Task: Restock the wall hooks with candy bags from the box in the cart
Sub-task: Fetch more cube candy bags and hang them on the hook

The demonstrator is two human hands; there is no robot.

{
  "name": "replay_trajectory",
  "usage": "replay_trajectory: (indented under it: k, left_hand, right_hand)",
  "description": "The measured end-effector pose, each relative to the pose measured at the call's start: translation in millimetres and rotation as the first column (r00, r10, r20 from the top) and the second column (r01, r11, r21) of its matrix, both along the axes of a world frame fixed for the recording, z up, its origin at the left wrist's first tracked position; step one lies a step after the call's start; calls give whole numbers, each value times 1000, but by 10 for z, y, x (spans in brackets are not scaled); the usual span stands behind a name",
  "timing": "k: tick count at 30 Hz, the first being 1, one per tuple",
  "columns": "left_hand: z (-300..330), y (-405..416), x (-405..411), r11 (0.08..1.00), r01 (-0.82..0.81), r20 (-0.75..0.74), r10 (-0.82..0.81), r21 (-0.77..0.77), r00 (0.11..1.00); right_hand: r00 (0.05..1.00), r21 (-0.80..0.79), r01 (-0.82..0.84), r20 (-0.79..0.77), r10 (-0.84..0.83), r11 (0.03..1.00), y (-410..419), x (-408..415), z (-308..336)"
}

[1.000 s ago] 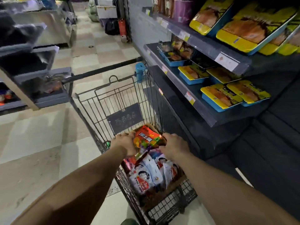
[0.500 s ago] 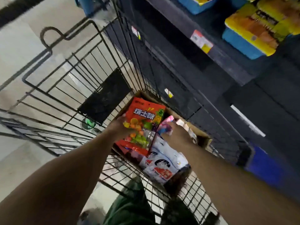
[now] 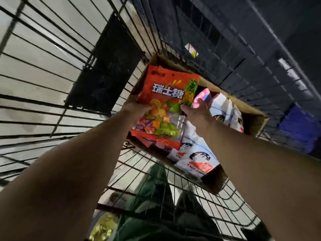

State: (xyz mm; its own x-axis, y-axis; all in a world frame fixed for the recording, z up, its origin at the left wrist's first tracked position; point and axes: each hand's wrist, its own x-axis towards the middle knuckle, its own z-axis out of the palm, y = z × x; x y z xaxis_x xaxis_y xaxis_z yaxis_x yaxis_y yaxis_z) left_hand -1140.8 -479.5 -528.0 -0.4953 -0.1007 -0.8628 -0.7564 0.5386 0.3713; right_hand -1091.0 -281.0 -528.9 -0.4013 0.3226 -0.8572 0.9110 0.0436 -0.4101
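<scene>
Inside the wire cart (image 3: 52,70), just ahead of both hands, sits an open cardboard box (image 3: 257,122). The left hand (image 3: 137,110) grips the left edge of an orange candy bag (image 3: 166,94), thumb across its front, holding it upright above the box's left end. Through the bag's clear window show loose sweets in orange, green and purple. The right hand (image 3: 196,112) grips the same bag's right edge. Just beyond the right hand's fingers a pink bag (image 3: 202,97) pokes up. Under and to the right of that hand, white candy bags (image 3: 198,153) fill the rest of the box. Below both forearms, green cloth (image 3: 156,202) shows through the cart's wire.
</scene>
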Motion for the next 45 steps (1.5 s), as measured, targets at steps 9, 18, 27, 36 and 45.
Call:
replay_trajectory:
  k: [9, 18, 27, 36, 45]
  left_hand:
    - [46, -5, -97, 999, 47, -29, -46, 18, 998]
    - [859, 275, -420, 976, 127, -211, -89, 177, 973]
    - [1790, 1467, -232, 823, 433, -395, -283, 369, 874]
    - [2636, 3051, 1050, 694, 532, -438, -333, 485, 835]
    - [3251, 4606, 3733, 408, 704, -506, -496, 581, 705]
  right_hand:
    - [993, -50, 53, -107, -58, 997, -135, -72, 162]
    - [949, -21, 212, -233, -211, 977, 104, -160, 914]
    - [792, 106, 546, -389, -470, 831, 1043, 399, 1812]
    - [459, -18, 793, -641, -616, 609, 2236, 2235, 2527]
    - [160, -118, 927, -734, -660, 356, 3197, 5258, 3184]
